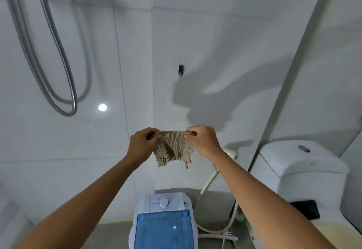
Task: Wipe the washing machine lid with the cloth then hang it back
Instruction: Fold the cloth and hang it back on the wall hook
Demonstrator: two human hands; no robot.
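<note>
Both arms reach up and forward in front of the white tiled wall (215, 33). The left hand (140, 144) and the right hand (203, 141) each pinch one top corner of the beige cloth (173, 148), fingers curled round its upper edge, so the cloth hangs stretched between them in the air with its frayed lower edge loose. The fingertips are mostly hidden behind the fabric and the knuckles.

A small dark hook (180, 70) sits on the wall above the cloth, well apart from it; its shape is hard to make out.

Below, the washing machine (163, 205) stands on the floor, its translucent blue lid (163, 227) closed and cut off by the bottom edge. To the right stands a white toilet (297, 170), partly cut off, with a pale hose (209, 182) beside it. At upper left hangs a blurred grey shower hose (64, 84).
</note>
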